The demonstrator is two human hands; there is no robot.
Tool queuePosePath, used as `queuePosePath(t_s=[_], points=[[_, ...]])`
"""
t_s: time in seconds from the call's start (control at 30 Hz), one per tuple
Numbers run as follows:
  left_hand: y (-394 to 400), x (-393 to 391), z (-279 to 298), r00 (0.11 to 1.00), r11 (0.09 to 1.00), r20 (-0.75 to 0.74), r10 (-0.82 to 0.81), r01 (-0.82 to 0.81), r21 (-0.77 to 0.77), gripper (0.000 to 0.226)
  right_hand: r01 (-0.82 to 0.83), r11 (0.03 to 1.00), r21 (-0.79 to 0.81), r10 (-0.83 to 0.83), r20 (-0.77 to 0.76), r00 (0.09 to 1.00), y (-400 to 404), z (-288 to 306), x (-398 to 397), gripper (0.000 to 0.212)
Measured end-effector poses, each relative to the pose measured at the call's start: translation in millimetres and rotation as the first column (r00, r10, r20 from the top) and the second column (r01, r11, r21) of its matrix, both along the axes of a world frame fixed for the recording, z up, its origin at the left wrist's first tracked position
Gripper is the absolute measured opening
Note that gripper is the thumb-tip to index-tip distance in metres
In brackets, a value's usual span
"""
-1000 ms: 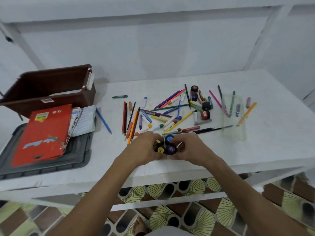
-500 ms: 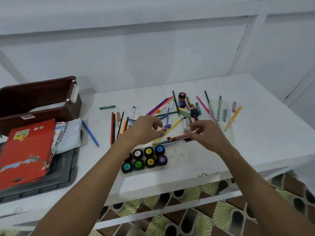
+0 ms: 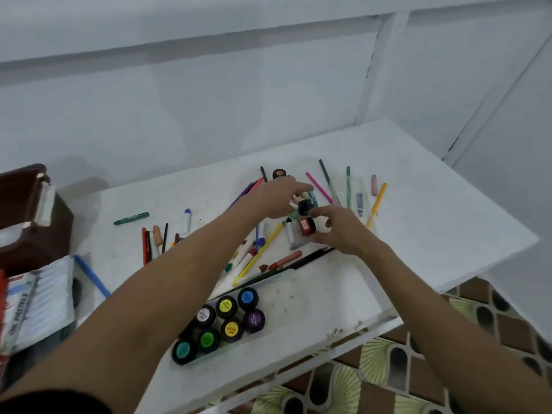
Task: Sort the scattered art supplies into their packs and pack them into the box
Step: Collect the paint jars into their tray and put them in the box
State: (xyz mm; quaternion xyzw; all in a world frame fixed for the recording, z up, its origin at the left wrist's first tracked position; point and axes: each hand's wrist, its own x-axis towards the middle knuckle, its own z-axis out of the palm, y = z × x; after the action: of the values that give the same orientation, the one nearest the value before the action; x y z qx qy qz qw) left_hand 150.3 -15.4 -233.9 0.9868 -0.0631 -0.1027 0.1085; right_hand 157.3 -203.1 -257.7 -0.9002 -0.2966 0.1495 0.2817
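Note:
A clear paint pack (image 3: 270,280) lies near the table's front edge with several black-lidded paint jars (image 3: 227,319) in it. Farther back is a scattered pile of pencils, markers and crayons (image 3: 263,249). My right hand (image 3: 342,231) pinches a red paint jar (image 3: 306,227) in the pile. My left hand (image 3: 276,198) reaches over the pile with fingers stretched out, its thumb beside a black-lidded jar (image 3: 305,206). Another jar (image 3: 279,173) stands at the back of the pile.
A brown box (image 3: 30,234) stands at the far left. In front of it lies an oil pastels pack (image 3: 38,303). A clear pencil pouch (image 3: 355,192) lies right of the pile. The table's front edge (image 3: 298,354) runs close to the paint pack.
Both hands set the paint pack down near the front edge and reached back into the pile. The right hand now holds the red jar. The view turned right.

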Motion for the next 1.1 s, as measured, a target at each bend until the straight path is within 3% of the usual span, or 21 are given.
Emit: queuePosePath(t_s=[0.17,0.27,0.53,0.67,0.87,1.1], points=[[-11.4,17.4,-2.0,0.988,0.984,-0.059,-0.14,0.146,0.098,0.055,-0.061,0.998,-0.01,0.061,0.022,0.998,0.7,-5.0,5.6,0.049],[-12.2,19.8,-4.5,0.988,0.986,-0.029,-0.152,0.154,0.069,0.041,-0.05,0.998,-0.025,0.051,0.035,0.998,3.5,-10.2,7.9,0.048],[8.5,-16.7,1.0,0.98,0.971,0.143,0.137,-0.104,-0.216,0.034,-0.038,0.989,0.14,0.033,0.037,0.999,-6.1,7.3,-3.0,0.033],[8.5,-73.3,11.8,0.932,0.893,0.181,0.314,-0.225,-0.389,0.05,-0.061,0.963,0.264,0.065,-0.006,0.998,-10.6,26.3,-27.3,0.031],[-10.8,-163.1,10.5,0.903,0.83,0.131,0.408,-0.308,-0.464,0.03,-0.243,0.939,0.244,0.249,0.005,0.969,-14.0,28.1,-71.8,0.036],[-29.7,-208.0,-4.4,0.865,0.783,0.048,0.499,-0.426,-0.454,0.033,-0.289,0.94,0.181,0.292,0.011,0.956,-7.9,10.8,-82.6,0.037]])
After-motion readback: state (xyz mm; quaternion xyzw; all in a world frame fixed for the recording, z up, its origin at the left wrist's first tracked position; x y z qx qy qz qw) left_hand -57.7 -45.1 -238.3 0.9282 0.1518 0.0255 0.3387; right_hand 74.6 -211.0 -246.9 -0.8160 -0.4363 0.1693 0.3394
